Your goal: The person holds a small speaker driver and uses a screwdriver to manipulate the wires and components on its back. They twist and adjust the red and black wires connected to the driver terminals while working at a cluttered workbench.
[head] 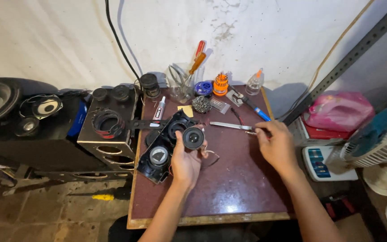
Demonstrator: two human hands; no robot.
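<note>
Maroon table (229, 188), frame centre: left hand (185, 161) grips a small speaker (194, 137), cone up. Right hand (276, 145) pinches tweezers (232, 126), long axis horizontal, tips pointing left, upper right of the speaker.

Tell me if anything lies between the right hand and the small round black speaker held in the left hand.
Nothing visible does. The right hand rests on metal tweezers at the table's right side; the small round black speaker sits in the left hand. Only bare maroon tabletop and thin wires lie between.
</note>
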